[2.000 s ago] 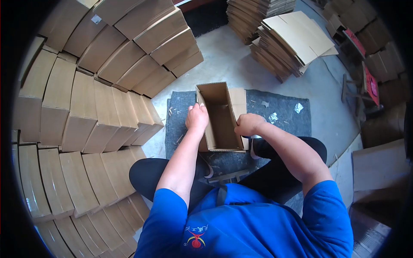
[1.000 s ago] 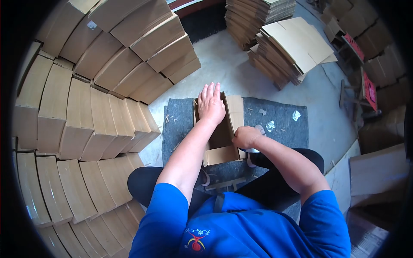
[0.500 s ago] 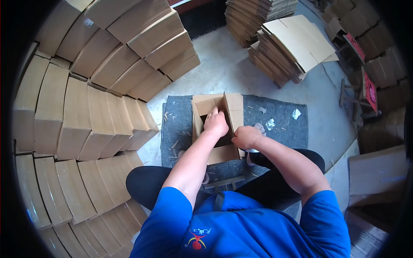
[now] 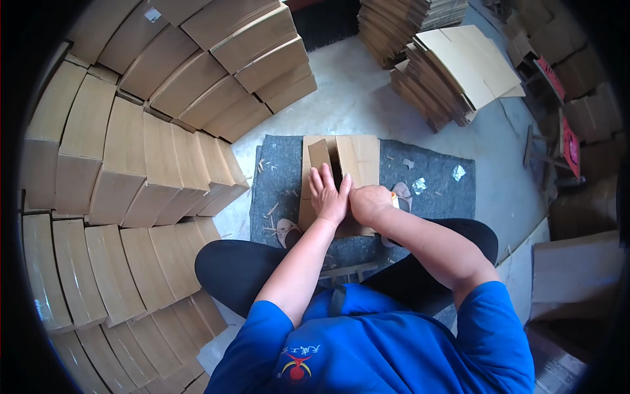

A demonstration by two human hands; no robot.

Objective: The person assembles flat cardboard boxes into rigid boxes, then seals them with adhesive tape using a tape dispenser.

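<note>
A brown cardboard box (image 4: 359, 154) stands on a dark grey mat between my feet, its top flaps folded inward with a dark gap between them. My left hand (image 4: 330, 200) lies flat on the near part of the flaps, fingers spread. Right beside it, my right hand (image 4: 369, 202) is closed in a fist over the box's right side. A small pale and orange edge of what looks like a tape roll (image 4: 394, 198) shows at that fist; the rest is hidden by the hand.
Closed cartons (image 4: 164, 164) are stacked high on the left. Flattened cardboard (image 4: 469, 65) is piled at the back right. Scraps of clear film (image 4: 458, 173) and small bits lie on the mat (image 4: 433, 203). Red-topped stools (image 4: 569, 148) and more boxes stand at the far right.
The box's flaps have come down from standing upright to nearly closed. My left hand has moved from inside the opening onto the flaps, and my right hand has shifted slightly up beside it.
</note>
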